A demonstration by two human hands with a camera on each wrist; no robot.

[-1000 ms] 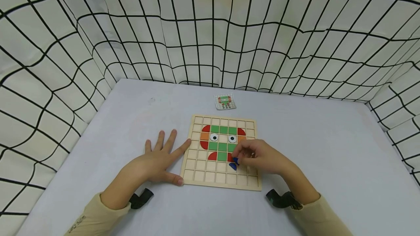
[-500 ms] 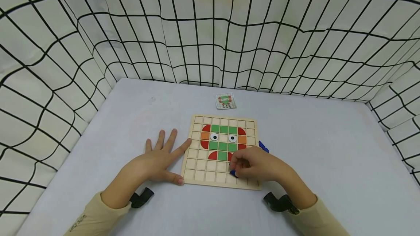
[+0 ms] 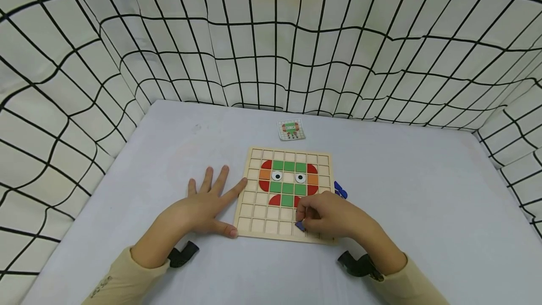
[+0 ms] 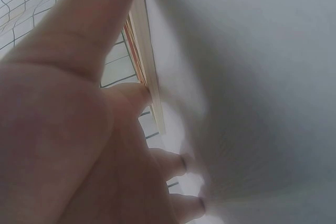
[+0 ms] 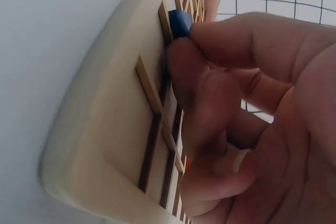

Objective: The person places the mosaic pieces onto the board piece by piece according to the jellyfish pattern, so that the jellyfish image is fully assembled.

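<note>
A square wooden grid board (image 3: pixel 259 226) lies on the table, with red, green and orange tiles and two eye tiles set in its cells. Over its lower right part, my right hand (image 3: pixel 334 215) pinches a small blue tile (image 3: pixel 300 226) between thumb and finger. The right wrist view shows that blue tile (image 5: pixel 180 23) at the fingertips, against a cell's raised edge. My left hand (image 3: pixel 203 210) lies with fingers spread, thumb and index finger touching the board's left edge. Part of the board under the right hand is hidden.
More blue pieces (image 3: pixel 340 190) lie just off the board's right edge, partly behind the right hand. Beyond the board is a small picture card (image 3: pixel 290 129) with a similar coloured figure. Black netting over white cloth surrounds the table (image 3: pixel 406 173).
The right hand has moved slightly down the board with a blue tile. Blue pieces beside the board's right edge came into sight as it shifted. The left hand has stayed put.
</note>
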